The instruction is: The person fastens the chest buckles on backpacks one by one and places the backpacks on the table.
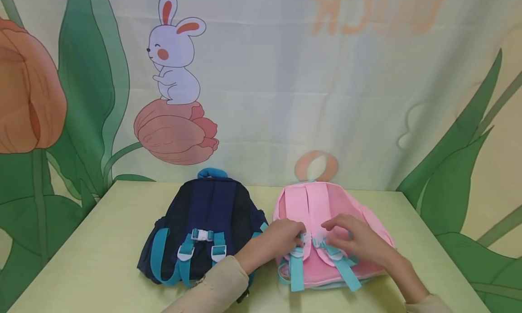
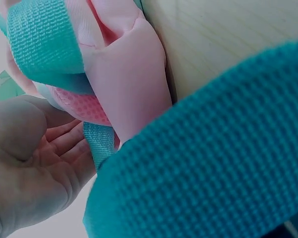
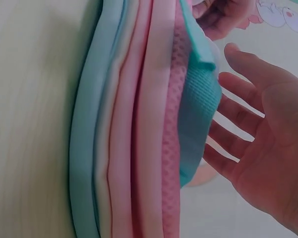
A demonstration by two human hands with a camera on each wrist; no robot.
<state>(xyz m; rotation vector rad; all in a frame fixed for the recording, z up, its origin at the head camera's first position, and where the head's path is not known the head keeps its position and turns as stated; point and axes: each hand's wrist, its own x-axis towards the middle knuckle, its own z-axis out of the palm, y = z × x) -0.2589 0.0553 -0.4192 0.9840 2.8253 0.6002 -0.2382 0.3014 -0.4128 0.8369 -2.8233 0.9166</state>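
A pink backpack (image 1: 342,204) lies back side up on the table, with pink shoulder straps and turquoise webbing (image 1: 297,273). My left hand (image 1: 285,235) has its fingers curled at the left shoulder strap, gripping it near the white adjuster. In the left wrist view its fingertips are partly hidden behind the strap. Over the right strap hovers my right hand (image 1: 355,238), thumb and fingers apart. The right wrist view shows its fingertips right beside a turquoise webbing loop (image 3: 198,109). Between the hands, a short turquoise chest strap (image 1: 320,241) has a whitish clip.
Left of it lies a navy backpack (image 1: 212,199) with turquoise webbing, a white chest buckle (image 1: 202,234) and a blue top handle (image 1: 212,173). My left forearm crosses its right side. Behind the pale table (image 1: 118,222) hangs a curtain (image 1: 261,77) printed with tulips and a rabbit.
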